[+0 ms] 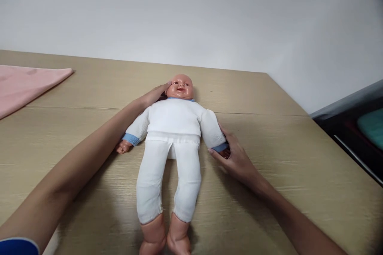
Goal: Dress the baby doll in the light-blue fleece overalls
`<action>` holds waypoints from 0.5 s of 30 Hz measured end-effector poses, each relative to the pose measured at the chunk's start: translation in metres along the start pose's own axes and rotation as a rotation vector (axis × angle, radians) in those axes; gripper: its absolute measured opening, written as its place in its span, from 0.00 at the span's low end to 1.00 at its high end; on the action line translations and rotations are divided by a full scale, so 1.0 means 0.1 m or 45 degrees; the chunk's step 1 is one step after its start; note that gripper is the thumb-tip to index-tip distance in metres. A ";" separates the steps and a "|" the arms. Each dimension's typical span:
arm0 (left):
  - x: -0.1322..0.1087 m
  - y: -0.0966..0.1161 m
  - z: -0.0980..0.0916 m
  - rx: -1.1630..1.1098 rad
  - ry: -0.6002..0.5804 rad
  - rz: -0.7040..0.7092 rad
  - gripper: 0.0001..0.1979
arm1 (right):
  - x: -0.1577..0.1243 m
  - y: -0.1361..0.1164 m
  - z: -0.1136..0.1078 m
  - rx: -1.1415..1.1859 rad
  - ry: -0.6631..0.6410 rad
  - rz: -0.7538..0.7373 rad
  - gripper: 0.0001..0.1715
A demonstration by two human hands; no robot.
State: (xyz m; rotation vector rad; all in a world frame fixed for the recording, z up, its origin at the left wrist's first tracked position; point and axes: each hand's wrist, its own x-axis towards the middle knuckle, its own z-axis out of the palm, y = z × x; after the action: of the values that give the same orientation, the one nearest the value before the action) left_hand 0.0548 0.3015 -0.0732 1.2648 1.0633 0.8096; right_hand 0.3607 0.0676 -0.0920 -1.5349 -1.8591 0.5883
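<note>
A baby doll [175, 117] in a white top and white trousers with blue cuffs lies on its back, its head away from me and its bare feet toward me. My left hand [158, 92] cups the side of the doll's head, the thumb by its temple; the other fingers are mostly hidden behind the head. Around the cuff and small hand of the doll's arm on the right, my right hand [237, 158] is closed, with the thumb below and the fingers along the sleeve. The doll's other arm rests beneath my left forearm.
The wooden table [269, 135] has a seam running across it, and its far edge meets a pale wall. A pink cloth [26, 85] lies flat at the far left. Beyond the right edge stands a dark object with a green part [372, 125].
</note>
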 end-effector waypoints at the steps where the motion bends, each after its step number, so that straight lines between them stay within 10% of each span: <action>1: -0.02 0.01 -0.02 0.098 0.080 0.056 0.29 | 0.00 0.01 -0.01 0.015 0.019 0.004 0.47; 8: -0.69 0.40 0.33 0.520 0.455 0.623 0.15 | 0.12 0.18 -0.11 0.205 0.272 0.165 0.38; 15: -1.99 0.79 1.48 0.667 -0.288 0.984 0.13 | -0.35 -0.37 -0.39 0.204 0.244 0.114 0.25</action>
State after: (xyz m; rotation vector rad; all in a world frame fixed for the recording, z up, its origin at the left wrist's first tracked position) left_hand 0.1339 0.0793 0.0362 2.2260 0.5965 0.9470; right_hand 0.3671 0.0230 -0.0466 -1.5176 -1.5691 0.5941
